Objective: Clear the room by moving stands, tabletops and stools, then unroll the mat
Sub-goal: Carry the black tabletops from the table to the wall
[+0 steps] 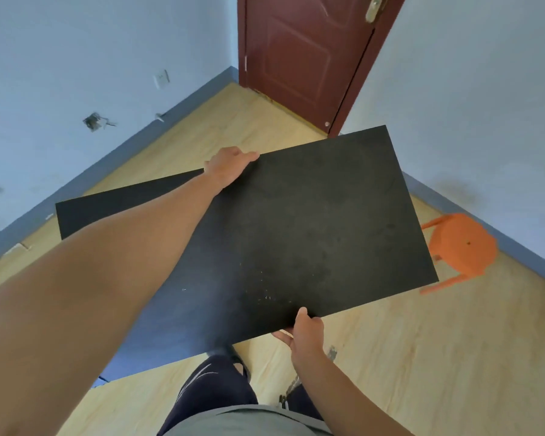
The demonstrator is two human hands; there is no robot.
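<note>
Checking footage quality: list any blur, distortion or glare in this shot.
Head view: wide-angle lens bends the walls and door; the orange stool and near left forearm look soft; the black tabletop shows only a dull sheen, no harsh glare; light is even.

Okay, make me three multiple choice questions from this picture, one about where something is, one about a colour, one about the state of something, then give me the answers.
1. Where is the stool?
A. by the wall on the right
B. in front of the door
C. under the board

2. What colour is the door?
A. white
B. dark red
C. green

3. How is the black board held?
A. lying flat on the floor
B. leaning on the wall
C. gripped by both hands

Answers: A, it stands beside the right wall's skirting; B, its panels are dark red; C, the left hand grips its far edge and the right hand its near edge.
</note>
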